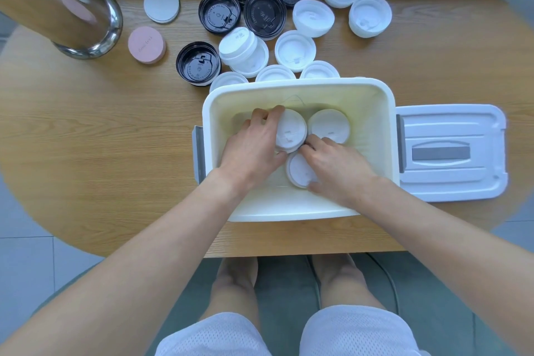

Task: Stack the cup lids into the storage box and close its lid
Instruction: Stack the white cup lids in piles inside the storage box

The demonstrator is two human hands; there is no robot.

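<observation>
The white storage box (297, 87) stands open near the table's front edge. Inside it are three stacks of white cup lids. My left hand (254, 144) grips the left stack (290, 131) from its left side. My right hand (336, 167) rests on the near stack (299, 172), fingers curled over its right edge and fingertips touching the left stack. A third stack (329, 124) sits at the back right of the box, untouched. The box's flat white lid (450, 153) lies on the table just right of the box.
Behind the box lie several white lid stacks (313, 17) and several black lid stacks (219, 13). A white coaster (161, 3), a pink coaster (146, 44) and a tall metal cylinder (66, 6) stand at the back left. The wooden table (101, 139) is oval.
</observation>
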